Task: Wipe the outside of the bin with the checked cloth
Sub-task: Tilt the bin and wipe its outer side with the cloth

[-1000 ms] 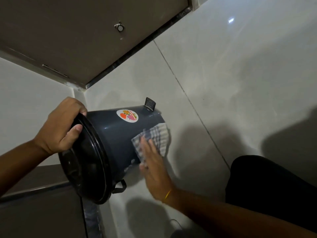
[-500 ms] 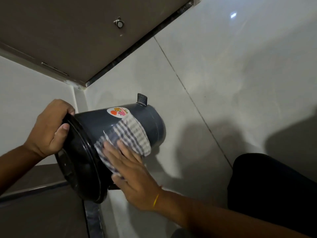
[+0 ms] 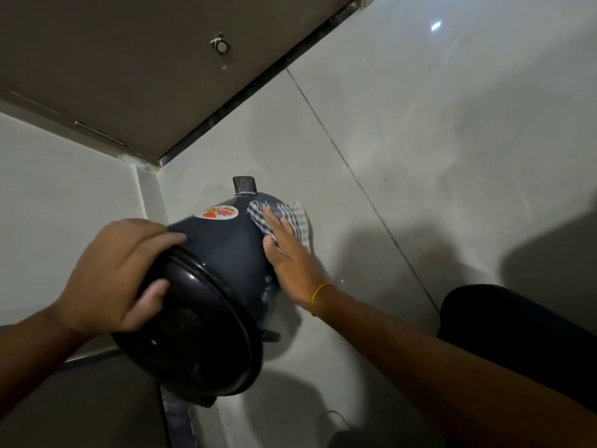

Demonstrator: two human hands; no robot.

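A dark grey pedal bin is tipped on its side, its black lid facing me and its foot pedal pointing away. A colourful round sticker sits on its upper side. My left hand grips the bin at the lid's rim, fingers over the body and thumb on the lid. My right hand lies flat on the bin's right side near its base and presses the checked cloth against it. Part of the cloth is hidden under my fingers.
The bin is held over a pale tiled floor in a corner. A brown door with a small metal stop stands behind it, a pale wall to the left. My dark-clothed knee is at the right.
My right hand slid the cloth from the lid end back to the base end of the bin. The bin's lid end tipped closer to me, and my left hand shifted further over the rim.
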